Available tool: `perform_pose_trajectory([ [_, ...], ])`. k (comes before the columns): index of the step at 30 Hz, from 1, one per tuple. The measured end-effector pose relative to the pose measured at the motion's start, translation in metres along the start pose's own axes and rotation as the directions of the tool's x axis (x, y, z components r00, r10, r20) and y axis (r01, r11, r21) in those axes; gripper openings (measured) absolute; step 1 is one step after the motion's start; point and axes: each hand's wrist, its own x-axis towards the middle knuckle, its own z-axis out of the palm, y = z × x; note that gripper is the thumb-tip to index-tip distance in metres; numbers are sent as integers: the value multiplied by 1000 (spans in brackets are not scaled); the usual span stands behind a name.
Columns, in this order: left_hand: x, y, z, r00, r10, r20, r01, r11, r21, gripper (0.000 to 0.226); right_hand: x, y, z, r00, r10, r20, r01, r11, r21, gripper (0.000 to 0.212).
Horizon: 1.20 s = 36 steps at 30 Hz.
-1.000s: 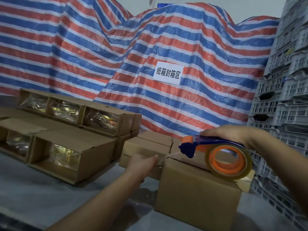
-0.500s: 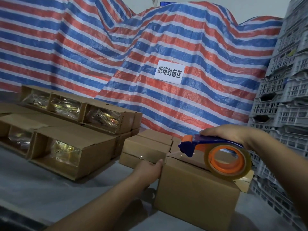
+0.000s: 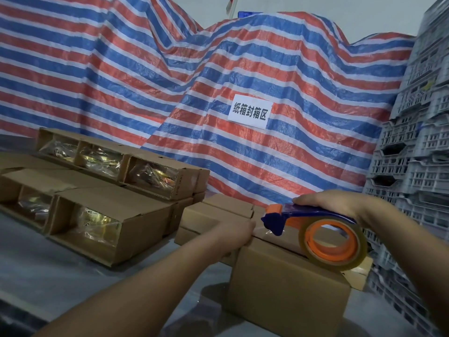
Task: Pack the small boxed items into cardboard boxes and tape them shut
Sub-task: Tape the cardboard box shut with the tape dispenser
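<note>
A closed brown cardboard box (image 3: 284, 295) stands on the grey table in front of me. My right hand (image 3: 332, 203) grips the blue and orange tape dispenser (image 3: 313, 222), whose clear tape roll (image 3: 334, 242) rests over the box's top. A strip of tape runs from the blue cutter head to the box's left top edge. My left hand (image 3: 237, 233) presses that tape end down at the box's upper left edge.
Small closed cardboard boxes (image 3: 216, 215) lie just behind my left hand. Long windowed cartons with shiny packed items (image 3: 97, 222) are stacked at left. A striped tarpaulin with a white sign (image 3: 250, 114) hangs behind. Grey plastic crates (image 3: 413, 152) tower at right.
My left hand moved right and up, from holding the pulled tape end in the air to pressing it on the box's left edge. The dispenser stayed over the box top.
</note>
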Motion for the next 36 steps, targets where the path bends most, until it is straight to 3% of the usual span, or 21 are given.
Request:
perform_pose_trajectory([
  [5,0,-12,-1,976,-137,170,163,974,-154,36,1,-1,2,999,-40,-25,37,990,-139,36],
  [12,0,-12,-3,967,-159,197,189,971,-144,37,-4,-4,-12,996,33,85,-21,990,-140,38],
  [17,2,-13,0,962,-177,207,212,963,-165,41,-11,32,-34,974,194,120,-192,981,-31,44],
  [20,-1,-11,2,953,-208,219,243,958,-150,43,-9,42,-33,981,183,70,-170,972,-164,46],
  [23,-5,-4,-4,948,-240,210,244,970,5,49,-6,31,-27,984,177,-9,-168,913,-373,48],
  [25,-9,7,-6,984,-134,121,110,977,185,48,-3,23,-23,984,180,0,-159,867,-473,45],
  [26,-11,12,-5,1000,0,26,-7,963,270,43,-2,21,-22,981,195,13,-167,870,-464,45],
  [28,-16,20,-2,934,319,-161,-238,891,387,30,-3,22,-23,971,239,19,-214,901,-377,44],
  [29,-21,21,0,883,435,-176,-338,850,405,26,-4,22,-23,967,255,24,-233,915,-329,42],
  [31,-32,20,10,842,539,3,-481,748,457,29,-6,23,-22,969,245,28,-224,921,-318,36],
  [33,-37,13,20,831,514,213,-538,643,546,45,-5,24,-21,981,192,23,-167,902,-399,29],
  [36,-40,8,24,820,523,230,-533,555,639,57,-5,26,-24,982,185,36,-154,895,-419,40],
])
